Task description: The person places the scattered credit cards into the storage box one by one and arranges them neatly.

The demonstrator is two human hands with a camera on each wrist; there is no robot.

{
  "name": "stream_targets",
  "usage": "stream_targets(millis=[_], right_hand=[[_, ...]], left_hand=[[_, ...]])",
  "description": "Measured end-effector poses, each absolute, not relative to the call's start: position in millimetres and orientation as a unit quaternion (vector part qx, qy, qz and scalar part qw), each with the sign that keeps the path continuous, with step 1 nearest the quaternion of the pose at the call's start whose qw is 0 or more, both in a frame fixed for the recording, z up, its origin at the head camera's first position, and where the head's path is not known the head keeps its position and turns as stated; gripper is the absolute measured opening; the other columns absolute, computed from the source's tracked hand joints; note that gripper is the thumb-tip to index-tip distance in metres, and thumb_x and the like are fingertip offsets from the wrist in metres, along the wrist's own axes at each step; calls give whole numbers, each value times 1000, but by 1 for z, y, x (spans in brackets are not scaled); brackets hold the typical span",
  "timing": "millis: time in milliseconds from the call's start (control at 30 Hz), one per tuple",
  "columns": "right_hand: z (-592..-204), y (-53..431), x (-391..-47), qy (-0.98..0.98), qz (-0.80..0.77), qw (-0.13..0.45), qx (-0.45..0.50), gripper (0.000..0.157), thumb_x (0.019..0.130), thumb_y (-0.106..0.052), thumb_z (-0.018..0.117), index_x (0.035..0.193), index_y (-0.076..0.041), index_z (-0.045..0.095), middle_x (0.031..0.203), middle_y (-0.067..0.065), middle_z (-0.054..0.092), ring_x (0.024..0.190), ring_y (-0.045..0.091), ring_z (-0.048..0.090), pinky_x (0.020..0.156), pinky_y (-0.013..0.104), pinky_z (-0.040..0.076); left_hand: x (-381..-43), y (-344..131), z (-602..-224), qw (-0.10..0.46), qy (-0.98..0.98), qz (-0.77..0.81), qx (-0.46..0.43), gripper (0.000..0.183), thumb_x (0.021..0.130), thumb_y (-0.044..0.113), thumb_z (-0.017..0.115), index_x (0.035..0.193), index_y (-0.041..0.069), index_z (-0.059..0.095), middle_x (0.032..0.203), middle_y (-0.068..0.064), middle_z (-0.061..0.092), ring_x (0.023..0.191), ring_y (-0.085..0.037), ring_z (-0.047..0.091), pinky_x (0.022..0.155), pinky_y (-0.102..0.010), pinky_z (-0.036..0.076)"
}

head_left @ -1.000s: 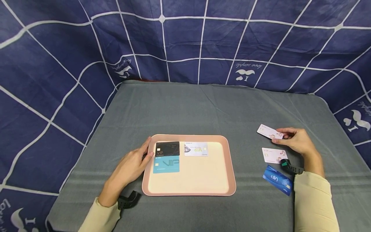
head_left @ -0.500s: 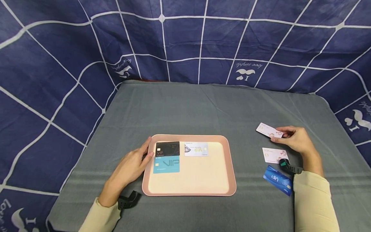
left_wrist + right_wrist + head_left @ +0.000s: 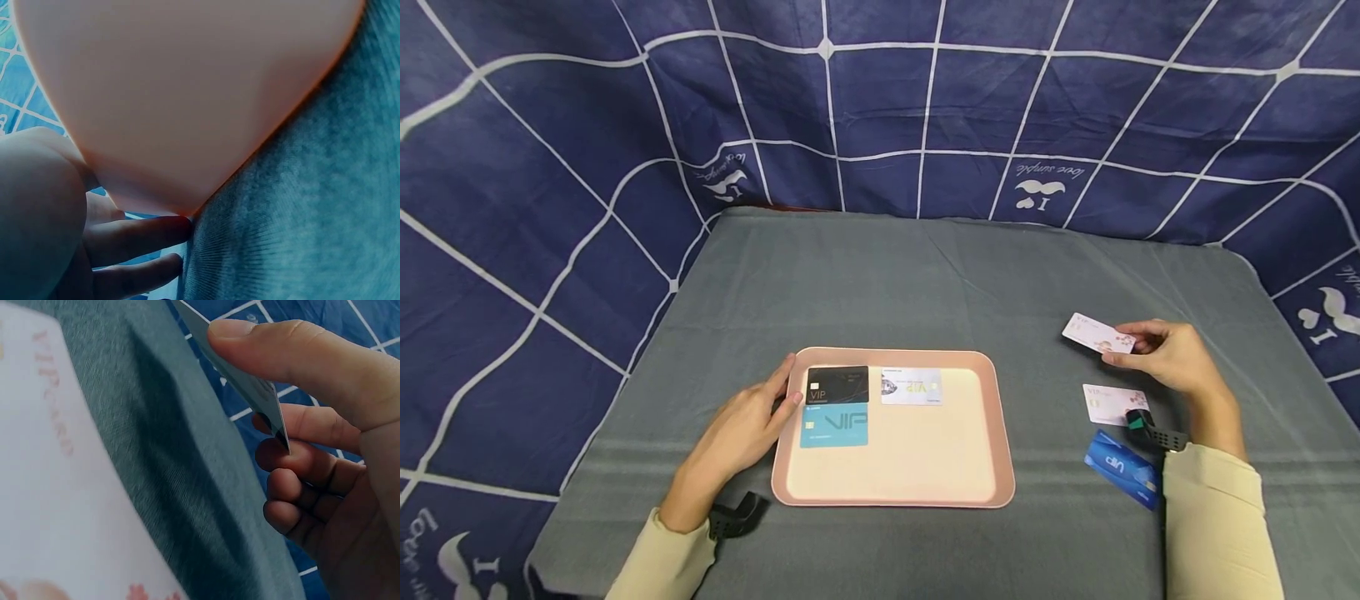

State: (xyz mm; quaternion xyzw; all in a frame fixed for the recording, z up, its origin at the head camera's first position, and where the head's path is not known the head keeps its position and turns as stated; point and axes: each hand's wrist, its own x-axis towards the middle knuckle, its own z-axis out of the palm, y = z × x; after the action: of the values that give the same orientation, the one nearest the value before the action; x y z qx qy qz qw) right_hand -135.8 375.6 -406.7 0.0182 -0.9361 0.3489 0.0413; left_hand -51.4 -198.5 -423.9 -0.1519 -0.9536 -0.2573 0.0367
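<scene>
Between thumb and fingertips, my right hand (image 3: 1172, 358) pinches a pale pink VIP card (image 3: 1099, 333) and holds it tilted above the grey cloth. In the right wrist view that card (image 3: 250, 394) shows edge-on, the thumb on one face. A second pink VIP card (image 3: 1112, 404) lies just below this hand, partly covered by the wrist strap, with a blue VIP card (image 3: 1122, 469) nearer me. My left hand (image 3: 737, 433) rests at the left side of a pink tray (image 3: 1005, 450), fingers extended along its rim. The left wrist view shows fingertips right at the tray's edge (image 3: 187, 125).
Inside the tray lie a black VIP card (image 3: 837, 385), a teal VIP card (image 3: 835, 426) directly below it, and a silvery white card (image 3: 912, 387) to their right. Grey cloth (image 3: 887, 275) covers the table. Blue checked fabric (image 3: 880, 100) rises behind and at the sides.
My right hand has shifted slightly away from me with the pink card pinched in it. The left hand stays at the tray's rim, and the other cards lie as before.
</scene>
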Motion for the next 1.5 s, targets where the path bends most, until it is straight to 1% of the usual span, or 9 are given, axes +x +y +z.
stream_targets(millis=[267,433,667,900,1033,1267,1367,1500], right_hand=[[-394,368,-136,-932,355,53,44,45,69,-14,91,105,6,72,74,-4,56,69,6,46,58,17,37],[-388,362,-136,-930,359,60,39,46,69,-14,91,106,6,72,76,-7,58,71,6,47,60,17,38],[-383,355,-134,-924,375,71,43,44,68,-11,91,105,5,73,77,-7,59,72,8,49,60,17,38],[-373,344,-133,-919,379,85,68,44,65,-8,93,104,3,74,78,-9,61,74,6,50,61,16,38],[-367,337,-132,-923,364,92,86,45,63,-10,94,102,1,75,77,-7,60,75,6,49,62,16,37],[-362,330,-128,-928,345,97,104,44,61,-10,95,100,-1,76,77,3,58,75,8,47,63,18,35],[-361,328,-127,-928,338,99,122,44,60,-11,95,98,-2,76,76,3,57,75,8,47,63,18,34],[-358,323,-127,-926,335,107,138,43,57,-9,95,96,-4,77,73,-1,58,74,7,48,64,18,35]], left_hand=[[-53,-198,-424,36,-953,-260,-154,61,100,21,60,150,-5,36,123,-26,64,109,-40,64,86,-55,49],[-53,-198,-425,36,-952,-262,-154,61,100,21,60,150,-5,36,123,-26,63,109,-40,64,86,-55,49],[-53,-198,-424,43,-951,-263,-158,59,100,21,59,149,-4,38,122,-25,64,108,-39,64,86,-54,49],[-53,-198,-424,40,-951,-264,-157,60,100,22,60,150,-3,37,123,-25,64,109,-39,64,87,-55,48],[-52,-199,-424,37,-951,-264,-156,60,100,22,59,150,-3,37,123,-25,64,110,-39,63,87,-55,48],[-52,-199,-425,48,-951,-260,-163,59,100,20,60,149,-5,38,122,-25,65,107,-41,64,85,-55,49],[-52,-199,-425,51,-950,-261,-165,58,100,20,60,148,-5,39,123,-25,64,107,-41,64,85,-55,49],[-51,-199,-425,48,-950,-263,-163,59,100,21,60,149,-4,39,125,-26,63,109,-40,64,86,-55,49]])
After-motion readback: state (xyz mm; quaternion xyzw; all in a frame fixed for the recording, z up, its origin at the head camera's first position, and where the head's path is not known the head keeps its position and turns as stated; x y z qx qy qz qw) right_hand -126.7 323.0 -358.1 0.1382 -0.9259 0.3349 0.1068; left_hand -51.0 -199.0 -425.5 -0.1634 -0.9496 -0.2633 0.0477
